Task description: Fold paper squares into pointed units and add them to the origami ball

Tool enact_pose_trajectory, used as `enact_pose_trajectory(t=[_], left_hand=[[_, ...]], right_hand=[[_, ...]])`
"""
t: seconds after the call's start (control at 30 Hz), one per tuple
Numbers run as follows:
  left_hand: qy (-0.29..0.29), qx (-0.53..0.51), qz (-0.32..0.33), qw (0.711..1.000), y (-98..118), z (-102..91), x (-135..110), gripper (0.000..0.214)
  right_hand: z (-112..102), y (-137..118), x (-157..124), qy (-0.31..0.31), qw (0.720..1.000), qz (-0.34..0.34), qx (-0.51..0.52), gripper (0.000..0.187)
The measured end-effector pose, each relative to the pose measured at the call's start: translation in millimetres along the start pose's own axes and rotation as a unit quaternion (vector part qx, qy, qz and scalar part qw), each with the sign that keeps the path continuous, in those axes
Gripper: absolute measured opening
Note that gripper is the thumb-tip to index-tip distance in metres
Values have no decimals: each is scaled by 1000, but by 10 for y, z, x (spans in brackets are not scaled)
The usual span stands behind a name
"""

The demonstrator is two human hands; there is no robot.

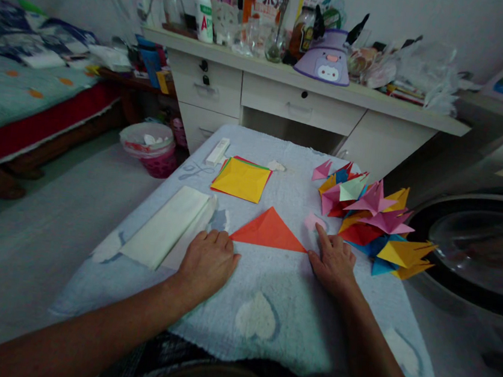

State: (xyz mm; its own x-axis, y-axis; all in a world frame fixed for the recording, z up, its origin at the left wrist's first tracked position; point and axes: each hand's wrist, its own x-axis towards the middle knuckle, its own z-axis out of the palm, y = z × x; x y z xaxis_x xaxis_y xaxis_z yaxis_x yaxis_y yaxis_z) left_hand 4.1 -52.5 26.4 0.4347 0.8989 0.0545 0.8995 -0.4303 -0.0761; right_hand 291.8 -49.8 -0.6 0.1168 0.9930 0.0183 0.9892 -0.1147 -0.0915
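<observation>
The orange paper triangle (269,230) lies flat on the pale blue cloth (276,288), apex pointing away.

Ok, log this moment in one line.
left hand: at orange triangle left corner | right hand: at right corner | paper stack: behind

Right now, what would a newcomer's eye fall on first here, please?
The orange paper triangle lies in the middle, with the left hand and right hand at its lower corners. To its right sits a heap of bright folded paper pieces; behind it lies a stack of coloured squares, yellow on top.
</observation>
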Motion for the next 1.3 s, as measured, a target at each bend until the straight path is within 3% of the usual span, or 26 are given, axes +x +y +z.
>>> enact_pose_trajectory(t=[0.17,0.3,0.4,0.5,0.63,0.73,0.9,0.97,1.07,1.17,1.3], left_hand=[[-25,-19,-22,999,-102,-124,-12,29],[-10,-58,-43,997,-184,-194,25,25],[24,-131,-38,990,-175,-162,141,36],[37,-211,-18,977,-109,-60,302,61],[55,-270,-35,961,-19,89,467,67],[72,-311,-39,947,0,175,520,61],[58,-396,-12,917,-37,237,533,30],[70,-402,3,913,-52,215,517,22],[94,-395,41,913,-60,156,481,15],[115,-397,96,906,-53,115,450,18],[127,-386,113,907,-38,114,432,22]], right_hand=[[-87,52,77,-24,1000,-2,-2,66],[-194,39,189,-39,995,-51,72,52],[-187,-81,238,5,985,-108,135,51],[-71,-225,239,65,969,-166,173,54],[93,-303,201,87,958,-174,211,49],[122,-292,175,77,956,-177,222,39],[39,-266,179,70,931,-189,304,24],[5,-260,187,69,912,-186,360,24],[-4,-251,196,59,892,-127,429,29],[35,-246,208,47,872,-71,482,33],[69,-257,216,30,825,-58,561,40]])
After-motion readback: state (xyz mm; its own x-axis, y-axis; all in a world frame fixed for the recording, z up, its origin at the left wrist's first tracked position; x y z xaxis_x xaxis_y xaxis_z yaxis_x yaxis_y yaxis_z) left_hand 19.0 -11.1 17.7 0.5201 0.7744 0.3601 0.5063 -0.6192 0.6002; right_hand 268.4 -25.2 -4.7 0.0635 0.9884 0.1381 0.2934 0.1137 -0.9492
